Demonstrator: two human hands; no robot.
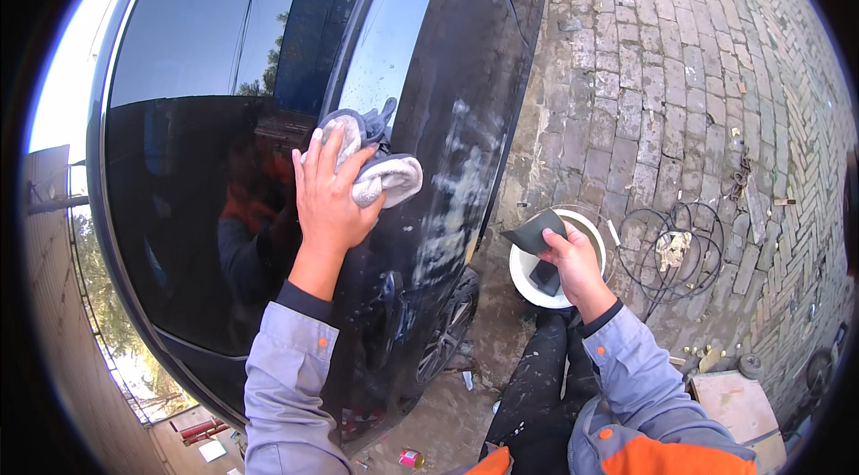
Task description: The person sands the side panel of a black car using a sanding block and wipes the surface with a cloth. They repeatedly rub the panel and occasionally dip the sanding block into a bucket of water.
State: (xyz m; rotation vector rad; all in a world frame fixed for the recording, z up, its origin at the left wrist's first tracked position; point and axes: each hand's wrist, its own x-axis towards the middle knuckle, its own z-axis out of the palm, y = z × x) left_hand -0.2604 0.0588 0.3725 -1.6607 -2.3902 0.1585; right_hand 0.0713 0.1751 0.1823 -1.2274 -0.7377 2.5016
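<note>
My left hand [333, 198] is closed on a grey and white cloth [390, 178], pressed against the side of a black car [447, 46] just below its dark window [206, 153]. Whitish smears [456, 180] mark the door panel to the right of the cloth. Over a white bucket [586, 223], my right hand [574, 262] pinches a dark, thin sheet [534, 232] that looks like sandpaper, thumb on top. Inside the bucket, below the sheet, lies a dark piece [544, 276] I cannot make out.
A coiled black cable [716, 247] lies on the brick paving [644, 55] right of the bucket. A cardboard box [738, 408] stands at the lower right. The car's wheel [447, 332] is close to my legs, and a small can [411, 458] lies on the ground.
</note>
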